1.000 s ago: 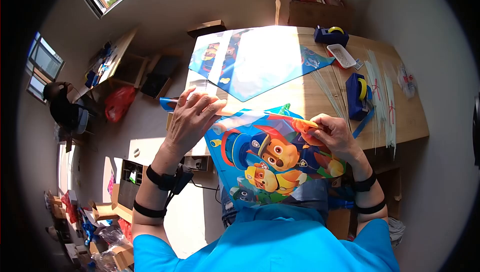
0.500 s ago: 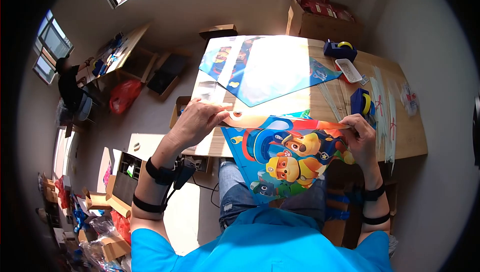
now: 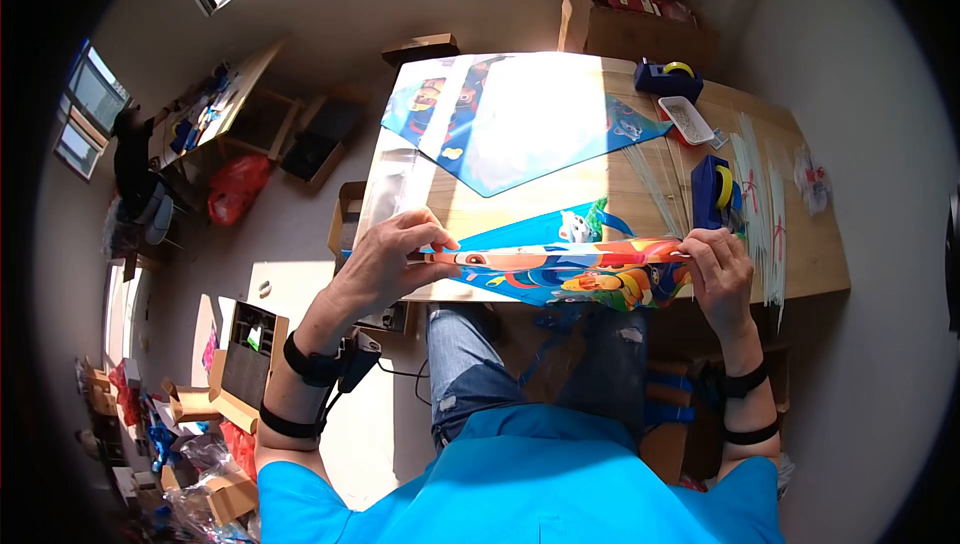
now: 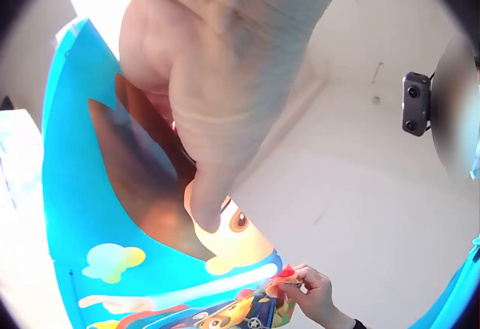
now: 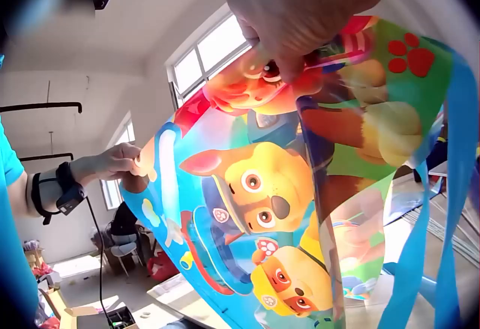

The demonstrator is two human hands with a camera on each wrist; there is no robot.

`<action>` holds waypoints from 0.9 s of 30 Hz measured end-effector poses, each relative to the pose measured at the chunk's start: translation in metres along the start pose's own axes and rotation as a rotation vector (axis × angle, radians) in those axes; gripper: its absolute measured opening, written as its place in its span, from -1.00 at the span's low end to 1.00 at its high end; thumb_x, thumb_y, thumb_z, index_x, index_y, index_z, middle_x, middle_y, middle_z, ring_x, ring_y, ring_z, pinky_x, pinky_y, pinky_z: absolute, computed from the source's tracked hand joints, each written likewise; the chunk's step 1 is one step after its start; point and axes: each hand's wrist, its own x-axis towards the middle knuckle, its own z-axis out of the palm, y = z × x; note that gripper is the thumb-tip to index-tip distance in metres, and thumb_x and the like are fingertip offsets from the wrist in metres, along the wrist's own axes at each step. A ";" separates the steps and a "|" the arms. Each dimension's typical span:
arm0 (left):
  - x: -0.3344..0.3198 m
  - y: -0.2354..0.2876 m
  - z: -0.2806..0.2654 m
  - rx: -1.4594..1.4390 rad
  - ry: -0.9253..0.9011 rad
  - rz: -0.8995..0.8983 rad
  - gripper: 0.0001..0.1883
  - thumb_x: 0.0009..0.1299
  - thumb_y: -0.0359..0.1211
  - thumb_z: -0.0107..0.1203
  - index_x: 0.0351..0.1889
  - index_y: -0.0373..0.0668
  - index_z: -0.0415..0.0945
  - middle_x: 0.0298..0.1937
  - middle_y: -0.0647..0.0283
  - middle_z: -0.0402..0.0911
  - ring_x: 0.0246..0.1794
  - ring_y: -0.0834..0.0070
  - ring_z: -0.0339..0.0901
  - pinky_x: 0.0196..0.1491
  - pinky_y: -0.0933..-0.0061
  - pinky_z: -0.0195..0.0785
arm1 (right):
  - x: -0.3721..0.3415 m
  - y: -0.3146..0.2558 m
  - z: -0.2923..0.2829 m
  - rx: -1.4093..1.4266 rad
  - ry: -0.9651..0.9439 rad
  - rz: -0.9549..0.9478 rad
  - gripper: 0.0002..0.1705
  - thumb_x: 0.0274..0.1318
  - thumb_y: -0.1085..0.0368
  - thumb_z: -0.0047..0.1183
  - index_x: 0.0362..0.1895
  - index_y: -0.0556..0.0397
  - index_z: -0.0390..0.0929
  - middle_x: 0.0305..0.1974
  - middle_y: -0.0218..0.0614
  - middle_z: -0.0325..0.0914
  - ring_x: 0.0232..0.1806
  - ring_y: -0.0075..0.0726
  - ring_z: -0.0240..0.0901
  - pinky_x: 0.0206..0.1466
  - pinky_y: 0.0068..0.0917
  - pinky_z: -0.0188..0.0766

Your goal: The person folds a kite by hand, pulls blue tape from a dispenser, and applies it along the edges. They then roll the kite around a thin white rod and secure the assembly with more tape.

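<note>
Both hands are occupied with one cartoon sheet (image 3: 560, 258), held over the near edge of the worktop (image 3: 815, 244). The left hand (image 3: 390, 256) pinches the sheet's left end between thumb and fingers, above the worktop's near left corner. The right hand (image 3: 722, 266) pinches its right end, above the near edge of the worktop and toward its right side. Between them the sheet's edge runs as a nearly straight band. Whether any part of the sheet touches the worktop cannot be told. Blue ribbons (image 5: 454, 194) hang beside the sheet in the right wrist view.

A second sheet (image 3: 530, 124), blue at its borders and washed out by sunlight, lies flat on the far part of the worktop. On the worktop's right side stand two tape dispensers, a near one (image 3: 708, 192) and a far one (image 3: 665, 79), with a white tray (image 3: 703, 137) between them. Thin rods (image 3: 775, 234) lie along the worktop's right side, with a clear bag (image 3: 813, 182) just beside them. An open cardboard box (image 3: 640, 39) stands beyond the worktop's far edge. Well to the worktop's left, another person (image 3: 130, 154) is seated.
</note>
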 end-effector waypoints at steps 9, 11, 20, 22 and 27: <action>-0.015 0.000 0.016 0.034 -0.062 -0.067 -0.70 0.31 -0.22 0.28 -0.02 -0.05 0.68 -0.16 0.23 0.60 -0.13 0.39 0.52 -0.16 0.36 0.52 | -0.011 -0.006 0.007 0.121 0.093 0.058 -0.74 -0.06 0.58 0.19 -0.24 0.08 0.51 -0.25 -0.24 0.54 -0.26 -0.16 0.51 -0.20 -0.29 0.46; -0.013 0.006 0.032 0.056 -0.004 -0.028 -0.64 0.30 -0.17 0.27 0.04 -0.03 0.66 -0.08 0.20 0.61 -0.07 0.33 0.52 -0.14 0.29 0.50 | -0.013 -0.007 0.007 0.148 0.097 0.082 -0.74 -0.06 0.59 0.18 -0.24 0.09 0.51 -0.25 -0.24 0.54 -0.26 -0.15 0.52 -0.20 -0.30 0.47; -0.020 0.006 0.064 0.203 0.081 0.102 -0.85 0.29 -0.36 0.28 -0.21 -0.07 0.58 -0.22 0.29 0.60 -0.25 0.38 0.56 -0.24 0.35 0.46 | -0.031 -0.012 0.008 0.199 0.142 0.203 -0.74 -0.08 0.59 0.21 -0.25 0.10 0.51 -0.23 -0.23 0.54 -0.21 -0.17 0.53 -0.14 -0.30 0.48; -0.021 0.006 0.063 0.233 0.105 0.069 -0.86 0.28 -0.38 0.29 -0.25 -0.08 0.56 -0.26 0.29 0.59 -0.27 0.39 0.57 -0.27 0.37 0.47 | -0.028 -0.013 0.005 0.145 0.017 0.169 -0.74 -0.02 0.46 0.25 -0.19 0.05 0.55 -0.17 -0.23 0.57 -0.12 -0.17 0.55 -0.03 -0.26 0.47; -0.021 0.009 0.063 0.333 0.188 0.138 -0.82 0.23 -0.41 0.32 -0.25 -0.05 0.55 -0.32 0.32 0.54 -0.28 0.44 0.57 -0.31 0.41 0.48 | 0.014 -0.060 0.001 -0.006 -0.046 0.048 -0.69 0.05 0.26 0.25 -0.08 0.00 0.60 -0.11 -0.23 0.60 -0.04 -0.13 0.55 0.04 -0.22 0.48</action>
